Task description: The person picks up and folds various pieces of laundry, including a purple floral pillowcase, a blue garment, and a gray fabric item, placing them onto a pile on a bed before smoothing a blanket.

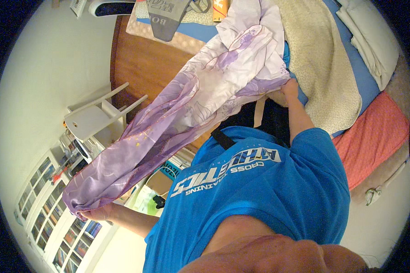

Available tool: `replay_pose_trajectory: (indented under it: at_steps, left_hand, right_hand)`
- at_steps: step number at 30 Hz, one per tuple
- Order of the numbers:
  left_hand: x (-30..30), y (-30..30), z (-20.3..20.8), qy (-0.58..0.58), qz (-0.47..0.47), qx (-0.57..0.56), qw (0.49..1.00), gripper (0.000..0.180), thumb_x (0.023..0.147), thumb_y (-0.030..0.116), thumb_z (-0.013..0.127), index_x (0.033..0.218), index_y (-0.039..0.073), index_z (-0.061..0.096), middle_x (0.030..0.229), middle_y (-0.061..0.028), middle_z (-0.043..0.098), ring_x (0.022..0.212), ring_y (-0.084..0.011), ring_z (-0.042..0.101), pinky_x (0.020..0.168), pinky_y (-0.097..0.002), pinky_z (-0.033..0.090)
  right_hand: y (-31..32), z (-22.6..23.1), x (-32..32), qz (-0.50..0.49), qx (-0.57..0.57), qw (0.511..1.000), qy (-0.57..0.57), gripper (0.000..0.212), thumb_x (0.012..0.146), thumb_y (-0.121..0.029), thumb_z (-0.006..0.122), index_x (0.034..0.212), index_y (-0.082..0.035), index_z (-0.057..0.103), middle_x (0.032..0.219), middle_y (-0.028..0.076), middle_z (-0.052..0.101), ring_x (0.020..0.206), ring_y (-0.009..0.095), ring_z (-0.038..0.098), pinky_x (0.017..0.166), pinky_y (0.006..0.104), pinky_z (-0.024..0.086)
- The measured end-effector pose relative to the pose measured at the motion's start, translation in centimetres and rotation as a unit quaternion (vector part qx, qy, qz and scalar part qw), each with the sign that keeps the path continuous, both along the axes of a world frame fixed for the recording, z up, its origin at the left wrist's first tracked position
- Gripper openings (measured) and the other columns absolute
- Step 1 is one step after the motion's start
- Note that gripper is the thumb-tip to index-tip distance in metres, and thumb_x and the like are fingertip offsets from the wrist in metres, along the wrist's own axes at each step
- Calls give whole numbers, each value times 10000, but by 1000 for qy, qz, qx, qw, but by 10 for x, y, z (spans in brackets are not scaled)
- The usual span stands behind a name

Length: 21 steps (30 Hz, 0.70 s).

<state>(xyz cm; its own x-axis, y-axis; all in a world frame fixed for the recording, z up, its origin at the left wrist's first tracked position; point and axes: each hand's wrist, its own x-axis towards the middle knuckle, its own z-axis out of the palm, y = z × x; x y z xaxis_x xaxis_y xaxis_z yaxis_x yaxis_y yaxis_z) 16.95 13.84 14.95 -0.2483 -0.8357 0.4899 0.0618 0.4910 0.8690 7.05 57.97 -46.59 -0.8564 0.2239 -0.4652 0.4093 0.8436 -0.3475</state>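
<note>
A long purple and white flowered bed cover (168, 107) with dark red piped seams is stretched slantwise in front of me, from lower left to upper right. At its far left end, my left hand (100, 212) is closed on the bunched purple edge, with the arm held well out to the side. My right hand (289, 87) grips the cover's right-hand edge beside the bed. Between the hands the cloth hangs in loose lengthwise folds. Its upper part lies toward the bed, crumpled and paler.
On the blue bed (371, 88) lie a cream quilted blanket (325, 68), a red cloth (373, 136) and white bedding (371, 38). A grey bag (166, 20) and an orange box (220, 10) sit at the far side. A white chair (93, 120) and glass-door bookcase (54, 214) stand left.
</note>
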Motion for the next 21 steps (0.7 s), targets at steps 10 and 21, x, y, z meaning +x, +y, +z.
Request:
replay_pose_trajectory:
  at_steps: [10,21]
  left_hand:
    - [-2,19,11,-1,-24,56,998,502,693,321,498,1118,57,450,1173,-136,421,1113,-322,356,951,-477,240]
    - [-8,39,20,7,-36,106,994,458,731,297,501,1097,24,460,1165,-138,429,1092,-312,380,933,-460,273]
  right_hand:
    - [-1,79,-32,-111,-13,993,-45,279,633,-207,600,832,-24,530,857,201,552,826,336,534,688,403,431]
    - [15,53,-27,-19,-97,993,69,223,635,-219,622,773,-53,565,720,116,588,670,264,567,618,348,447]
